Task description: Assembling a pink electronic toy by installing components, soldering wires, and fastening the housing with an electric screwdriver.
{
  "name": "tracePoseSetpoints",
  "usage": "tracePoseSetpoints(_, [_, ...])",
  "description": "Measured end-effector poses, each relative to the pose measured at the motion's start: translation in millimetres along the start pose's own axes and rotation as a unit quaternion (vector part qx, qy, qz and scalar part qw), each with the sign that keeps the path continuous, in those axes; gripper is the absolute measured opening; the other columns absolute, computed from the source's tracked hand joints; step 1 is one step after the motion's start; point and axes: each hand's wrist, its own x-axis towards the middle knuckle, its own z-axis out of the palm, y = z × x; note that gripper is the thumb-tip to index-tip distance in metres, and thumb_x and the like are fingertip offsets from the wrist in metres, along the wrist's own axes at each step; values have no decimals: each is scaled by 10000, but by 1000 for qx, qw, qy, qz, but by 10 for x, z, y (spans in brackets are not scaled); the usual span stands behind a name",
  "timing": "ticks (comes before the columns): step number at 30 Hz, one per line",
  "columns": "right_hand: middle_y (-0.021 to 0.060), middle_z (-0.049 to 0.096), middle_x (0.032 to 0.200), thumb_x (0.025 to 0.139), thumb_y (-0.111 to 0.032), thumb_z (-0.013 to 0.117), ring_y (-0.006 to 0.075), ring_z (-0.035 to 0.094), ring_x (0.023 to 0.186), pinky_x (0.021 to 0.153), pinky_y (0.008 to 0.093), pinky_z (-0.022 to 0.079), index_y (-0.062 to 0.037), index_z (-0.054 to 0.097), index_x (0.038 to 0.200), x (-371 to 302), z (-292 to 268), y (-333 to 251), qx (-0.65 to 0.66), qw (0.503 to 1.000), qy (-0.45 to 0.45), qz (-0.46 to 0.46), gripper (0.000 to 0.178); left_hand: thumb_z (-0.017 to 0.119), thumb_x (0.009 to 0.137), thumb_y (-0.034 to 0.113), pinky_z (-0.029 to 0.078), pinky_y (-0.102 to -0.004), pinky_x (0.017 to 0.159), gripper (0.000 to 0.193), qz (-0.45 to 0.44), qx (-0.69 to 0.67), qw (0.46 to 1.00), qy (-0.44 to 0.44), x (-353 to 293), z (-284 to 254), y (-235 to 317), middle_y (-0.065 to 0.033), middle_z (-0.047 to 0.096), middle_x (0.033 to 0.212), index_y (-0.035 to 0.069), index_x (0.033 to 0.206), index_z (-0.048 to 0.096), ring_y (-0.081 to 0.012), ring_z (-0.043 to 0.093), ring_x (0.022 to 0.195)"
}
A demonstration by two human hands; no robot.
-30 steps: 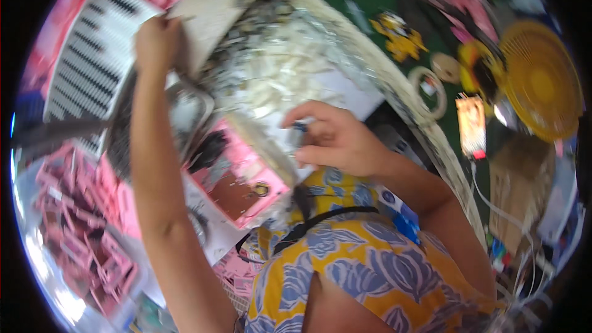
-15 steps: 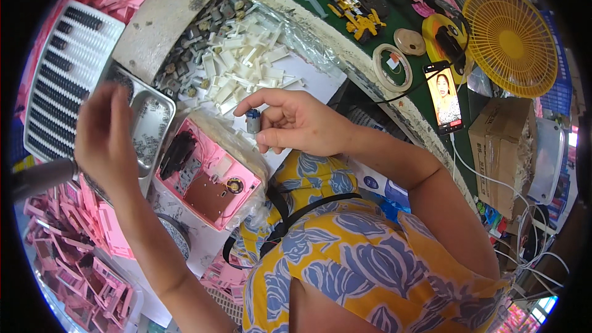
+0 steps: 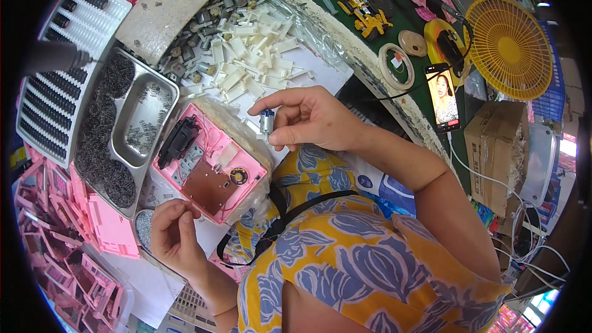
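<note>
Between the thumb and fingers of my right hand [image 3: 324,120] is a small silver motor with a blue end [image 3: 266,124], held over the white table sheet. To its left lies an open pink plastic box [image 3: 250,163] with a black part [image 3: 179,143], wires and a round metal-rimmed piece [image 3: 238,176] inside. My left hand [image 3: 176,240] is beside the box's near left edge, fingers loosely bent and thumb apart, with nothing visible in it. A steel tray [image 3: 176,95] holds many dark screws [image 3: 102,123] in one section and some smaller ones in another.
White plastic pieces [image 3: 237,74] and small motors [image 3: 206,21] are heaped beyond the box. A dark power screwdriver [image 3: 58,58] hangs over a white rack of black parts [image 3: 46,111]. Pink parts [image 3: 61,228] pile at left. A lit phone [image 3: 443,98] and a yellow fan [image 3: 512,43] stand right.
My left hand has moved from above the screw tray down beside the pink box. The screwdriver has swung up and away. My right hand still holds the motor, shifted slightly right.
</note>
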Motion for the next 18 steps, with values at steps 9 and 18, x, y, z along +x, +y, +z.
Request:
tracePoseSetpoints(9, [-10,636,783,885,-28,729,45,592,722,661,197,458,-28,586,1341,-50,-125,-10,-84,996,-11,3,478,651,872,-93,535,-281,702,128,-31,-61,997,34,-148,159,12,-145,641,947,-34,983,628,-178,626,779])
tracePoseSetpoints(18, [-34,582,787,871,12,688,36,535,718,659,192,430,-39,618,1300,-89,-188,2,-242,970,35,-3,438,653,820,-154,519,-282,759,180,-153,-72,985,7,-228,251,92,-146,677,961,-47,964,667,-184,658,838])
